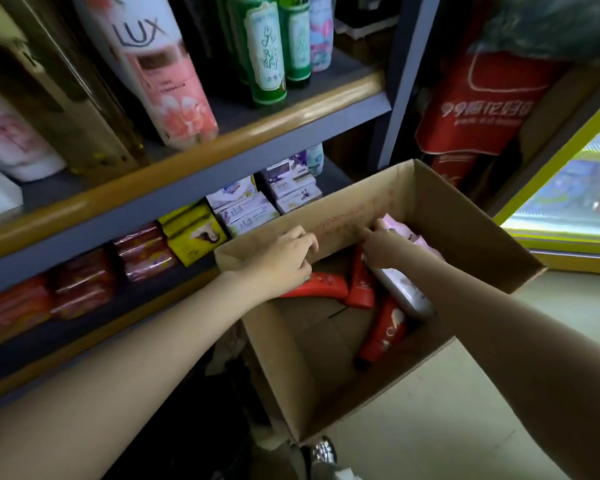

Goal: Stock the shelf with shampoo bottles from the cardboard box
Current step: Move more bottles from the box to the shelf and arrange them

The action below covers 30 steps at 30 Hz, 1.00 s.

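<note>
Lay slanted in the cardboard box (458, 230), against its far-right corner: one pink-and-white shampoo bottle (404, 289), with red tubes (383, 332) beside and beneath it along the right wall. Judged rigid plastic, smooth and likely slippery, moderately heavy if full; best gripped around the mid-body, not at the cap. Right hand (383, 245) closed on the bottle's upper end near the far wall. Left hand (283, 259) hung over the box's far-left corner, fingers curled, clamped on nothing visible; contact with the red tube below could not be told. Stood just beyond the box: the shelf (201, 164), partly stocked with bottles.
</note>
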Tool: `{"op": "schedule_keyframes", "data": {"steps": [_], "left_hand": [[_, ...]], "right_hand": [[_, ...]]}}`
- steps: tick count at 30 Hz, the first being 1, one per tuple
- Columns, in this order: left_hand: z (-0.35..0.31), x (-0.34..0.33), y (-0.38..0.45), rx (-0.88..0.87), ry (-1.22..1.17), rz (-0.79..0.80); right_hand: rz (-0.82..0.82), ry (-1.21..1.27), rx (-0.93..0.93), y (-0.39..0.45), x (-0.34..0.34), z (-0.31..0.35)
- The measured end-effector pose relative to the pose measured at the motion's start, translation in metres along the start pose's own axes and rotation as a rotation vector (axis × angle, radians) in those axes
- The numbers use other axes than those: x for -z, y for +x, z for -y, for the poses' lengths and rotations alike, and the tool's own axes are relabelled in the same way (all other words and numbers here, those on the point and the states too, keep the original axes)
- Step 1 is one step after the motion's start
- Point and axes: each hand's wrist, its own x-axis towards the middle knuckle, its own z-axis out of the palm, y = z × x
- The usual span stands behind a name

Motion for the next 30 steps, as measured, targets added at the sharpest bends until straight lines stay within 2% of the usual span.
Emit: {"op": "schedule_keyframes", "data": {"steps": [9, 13, 15, 17, 19, 22, 24, 27, 30], "left_hand": [[0.004, -0.001, -0.024, 0.008, -0.040, -0.035], [0.010, 0.010, -0.043, 0.056, -0.063, 0.019], [0.014, 0.018, -0.055, 0.099, -0.074, 0.068], [0.017, 0.032, -0.071, 0.083, -0.125, 0.048], [0.018, 0.062, -0.095, 0.063, -0.205, -0.064], [0.024, 0.130, -0.145, 0.073, -0.333, -0.334], [0.027, 0.182, -0.187, 0.018, -0.428, -0.489], [0.030, 0.252, -0.252, -0.084, -0.500, -0.698], [0.035, 0.302, -0.305, -0.117, -0.526, -0.887]], "right_hand": [[0.013, 0.031, 0.238, -0.060, 0.006, 0.039], [0.094, -0.028, 0.266, -0.072, 0.047, 0.071], [0.020, -0.039, 0.337, -0.085, 0.074, 0.090], [-0.119, 0.040, 0.474, -0.107, 0.108, 0.117], [-0.233, 0.133, 0.600, -0.140, 0.148, 0.154], [-0.427, 0.267, 0.753, -0.191, 0.211, 0.213], [-0.520, 0.454, 0.841, -0.224, 0.246, 0.250], [-0.554, 0.740, 1.008, -0.272, 0.285, 0.305], [-0.504, 0.798, 1.134, -0.301, 0.307, 0.347]]}}
